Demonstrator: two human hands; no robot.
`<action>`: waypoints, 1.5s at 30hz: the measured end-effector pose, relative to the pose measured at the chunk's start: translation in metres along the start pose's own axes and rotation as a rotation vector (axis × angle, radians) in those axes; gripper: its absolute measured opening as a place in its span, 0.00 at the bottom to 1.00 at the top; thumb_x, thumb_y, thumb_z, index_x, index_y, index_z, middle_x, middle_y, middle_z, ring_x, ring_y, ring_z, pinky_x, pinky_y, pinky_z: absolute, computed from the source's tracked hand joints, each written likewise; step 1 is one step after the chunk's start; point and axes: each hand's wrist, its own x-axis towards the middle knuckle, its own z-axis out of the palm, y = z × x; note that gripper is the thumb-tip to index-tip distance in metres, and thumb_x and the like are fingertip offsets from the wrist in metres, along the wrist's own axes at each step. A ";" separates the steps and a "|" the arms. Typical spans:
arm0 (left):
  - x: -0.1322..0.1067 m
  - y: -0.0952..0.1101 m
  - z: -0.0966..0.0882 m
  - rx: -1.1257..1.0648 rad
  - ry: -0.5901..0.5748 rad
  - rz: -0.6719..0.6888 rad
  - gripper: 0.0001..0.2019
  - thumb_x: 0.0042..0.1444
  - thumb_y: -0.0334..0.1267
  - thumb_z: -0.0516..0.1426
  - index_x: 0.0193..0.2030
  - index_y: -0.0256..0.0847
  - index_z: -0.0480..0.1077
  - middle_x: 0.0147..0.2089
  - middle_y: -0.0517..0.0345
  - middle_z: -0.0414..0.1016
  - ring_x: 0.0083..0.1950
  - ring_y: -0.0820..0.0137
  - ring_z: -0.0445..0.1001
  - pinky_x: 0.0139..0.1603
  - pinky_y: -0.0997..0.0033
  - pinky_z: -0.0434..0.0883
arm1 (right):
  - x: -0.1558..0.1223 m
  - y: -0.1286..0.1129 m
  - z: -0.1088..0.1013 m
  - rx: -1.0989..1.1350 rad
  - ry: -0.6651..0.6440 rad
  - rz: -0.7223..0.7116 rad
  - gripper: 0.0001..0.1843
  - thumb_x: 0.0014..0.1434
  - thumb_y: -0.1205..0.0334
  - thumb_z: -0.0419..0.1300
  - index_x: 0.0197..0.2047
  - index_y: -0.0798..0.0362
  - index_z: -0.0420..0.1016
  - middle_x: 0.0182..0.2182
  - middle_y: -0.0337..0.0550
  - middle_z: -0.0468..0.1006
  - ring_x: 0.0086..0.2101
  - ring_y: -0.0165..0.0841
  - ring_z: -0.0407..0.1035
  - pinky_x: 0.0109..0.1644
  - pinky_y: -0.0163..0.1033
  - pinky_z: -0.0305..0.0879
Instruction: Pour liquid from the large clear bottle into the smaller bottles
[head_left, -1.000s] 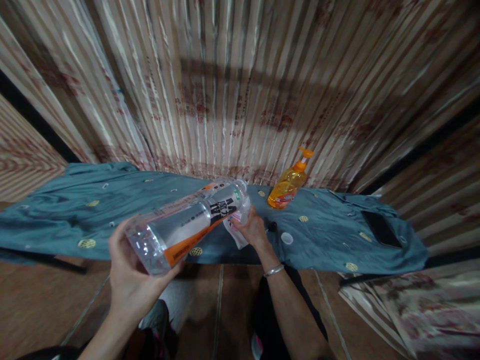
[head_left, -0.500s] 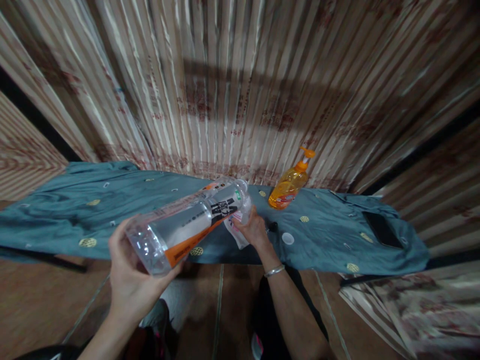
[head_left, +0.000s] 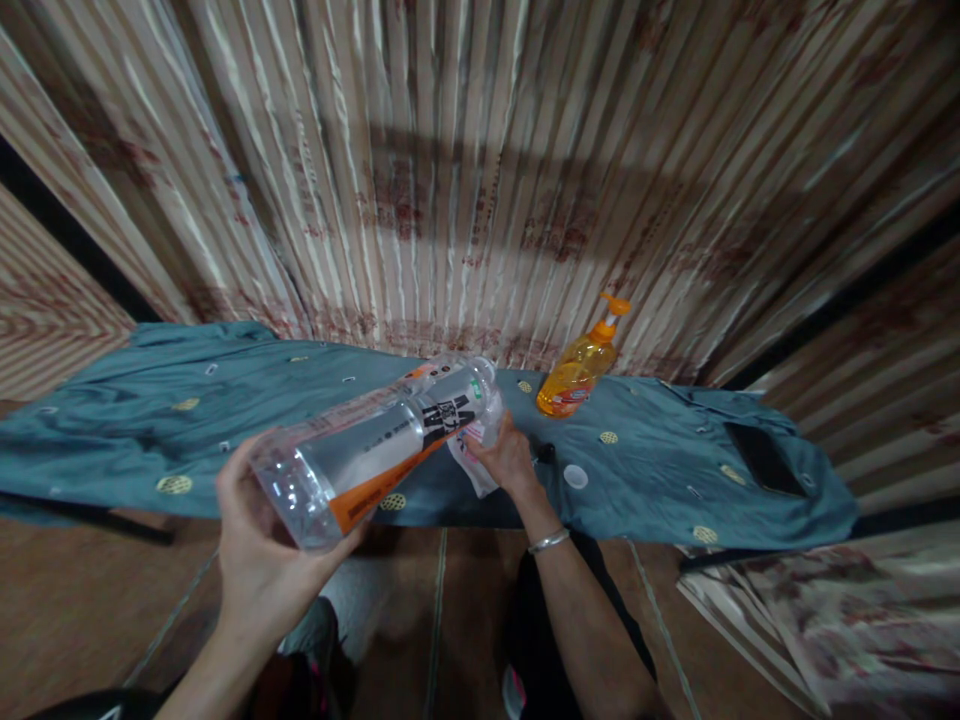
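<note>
A large clear plastic bottle (head_left: 390, 440) with an orange, grey and black label lies tilted across the middle of my view, its neck up and to the right. My left hand (head_left: 262, 540) is wrapped round its base. At the bottle's neck, my right hand (head_left: 510, 455) is closed on a whitish see-through plastic bag (head_left: 480, 475) with pink print. The bag touches or lies just under the bottle's mouth; I cannot tell which, since the bottle and my fingers hide part of it. A silver bangle is on my right wrist.
A pump bottle (head_left: 574, 380) of orange liquid stands on the blue-green cloth (head_left: 652, 490) covering the narrow table. A white round cap (head_left: 576, 477) and a small dark object (head_left: 547, 454) lie nearby. Further right is a black phone (head_left: 763, 459). A patterned curtain (head_left: 480, 180) hangs behind.
</note>
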 end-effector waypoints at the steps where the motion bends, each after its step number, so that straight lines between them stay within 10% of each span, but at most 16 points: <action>1: 0.000 0.000 0.000 0.001 0.000 -0.001 0.50 0.43 0.57 0.74 0.75 0.58 0.66 0.60 0.51 0.78 0.57 0.50 0.81 0.53 0.49 0.85 | 0.000 -0.001 -0.001 -0.003 -0.002 0.001 0.29 0.65 0.52 0.71 0.61 0.58 0.69 0.53 0.61 0.87 0.54 0.49 0.84 0.56 0.43 0.77; 45: -0.001 0.002 0.000 -0.035 -0.022 -0.048 0.52 0.38 0.51 0.77 0.73 0.55 0.68 0.62 0.49 0.77 0.59 0.48 0.81 0.56 0.46 0.85 | -0.002 -0.003 -0.001 -0.016 0.008 0.000 0.32 0.66 0.51 0.71 0.64 0.61 0.69 0.54 0.63 0.86 0.54 0.48 0.84 0.56 0.41 0.76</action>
